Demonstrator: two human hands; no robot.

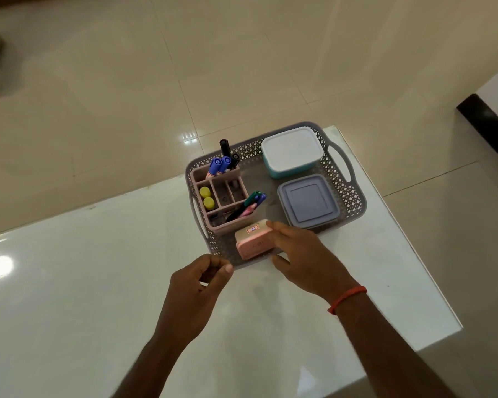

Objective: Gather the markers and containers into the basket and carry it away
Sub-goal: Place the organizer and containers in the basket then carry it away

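A grey perforated basket stands on the white table's far right part. Inside it are a pink divided organiser holding blue, black and green markers and two yellow-capped items, a teal container with a white lid, and a grey square lidded container. A small pink box sits in the basket's near corner. My right hand grips this box from its right side. My left hand hovers by the basket's near edge, fingers curled, holding nothing.
The white glossy table stretches left and toward me. Its right edge runs close to the basket. Beige tiled floor lies beyond. A dark piece of furniture stands at the far right.
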